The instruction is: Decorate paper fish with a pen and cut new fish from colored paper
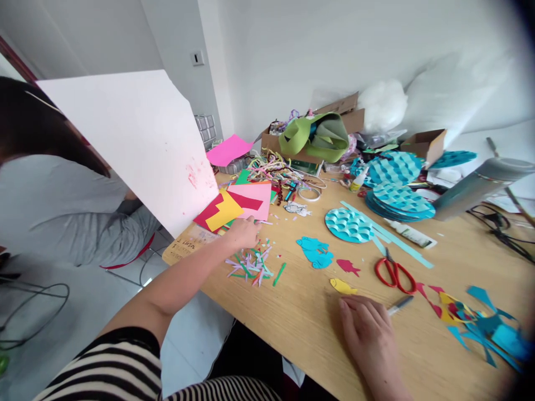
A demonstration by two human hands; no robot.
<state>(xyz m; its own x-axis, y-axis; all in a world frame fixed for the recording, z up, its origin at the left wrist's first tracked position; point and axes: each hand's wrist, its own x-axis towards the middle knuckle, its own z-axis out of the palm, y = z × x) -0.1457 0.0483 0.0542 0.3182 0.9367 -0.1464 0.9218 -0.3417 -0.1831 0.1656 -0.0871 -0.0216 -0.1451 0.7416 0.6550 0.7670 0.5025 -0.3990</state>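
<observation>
My left hand [243, 233] reaches across the table to a pile of coloured paper. Its fingers lie on the lower edge of a pink sheet [261, 195], with a yellow piece [225, 210] and a red piece [246, 199] close by. My right hand [371, 334] rests palm down near the front edge, its fingers loosely bent. Just beyond its fingertips is a yellow paper fish [343, 287]; a grey pen [400, 305] lies beside it, partly hidden by the hand. Farther off are a red paper fish [348, 267], blue paper fish [315, 252] and red-handled scissors [395, 274].
Paper strips [253, 264] lie in a heap near the left hand. Blue and red offcuts [489, 328] are at right. Beyond are a scalloped blue disc [349, 225], a glue bottle [412, 233] and a grey flask [476, 186]. A white board [137, 133] stands left, before a seated person [75, 206].
</observation>
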